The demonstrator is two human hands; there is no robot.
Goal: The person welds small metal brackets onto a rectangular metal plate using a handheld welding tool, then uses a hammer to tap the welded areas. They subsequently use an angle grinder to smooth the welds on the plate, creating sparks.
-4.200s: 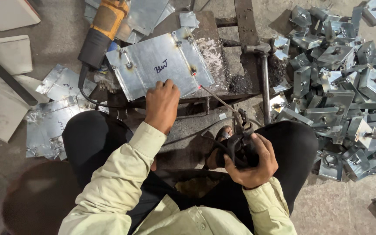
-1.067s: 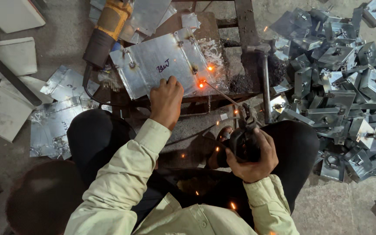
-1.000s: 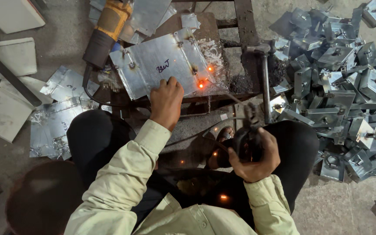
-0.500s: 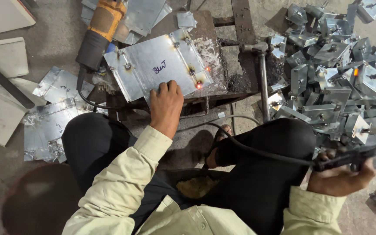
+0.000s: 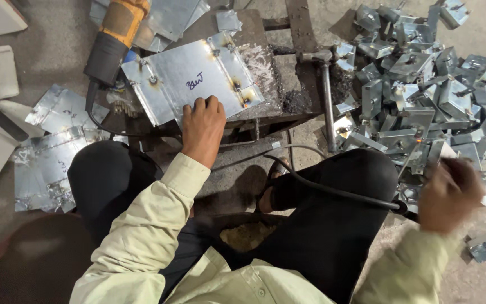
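Note:
My left hand (image 5: 202,126) presses flat on the near edge of a shiny metal plate (image 5: 189,79) with a handwritten mark, which lies on a dark, scorched work block (image 5: 279,84). Small brackets sit along the plate's edges, with burn marks at the right corner. My right hand (image 5: 451,194) is blurred, out to the right beside my knee, closed on a welding holder whose black cable (image 5: 333,188) runs across my lap. A thin electrode rod (image 5: 414,155) sticks up from it over the pile of brackets.
A heap of folded metal brackets (image 5: 423,84) fills the floor on the right. A hammer (image 5: 324,95) lies by the block. An orange and black angle grinder (image 5: 116,34) rests at the upper left. Flat metal sheets (image 5: 46,157) lie on the left floor.
Sparks flew at the plate's right corner a second ago, then stopped. My right hand swung the welding holder away from my lap out to the right. My left hand stayed on the plate.

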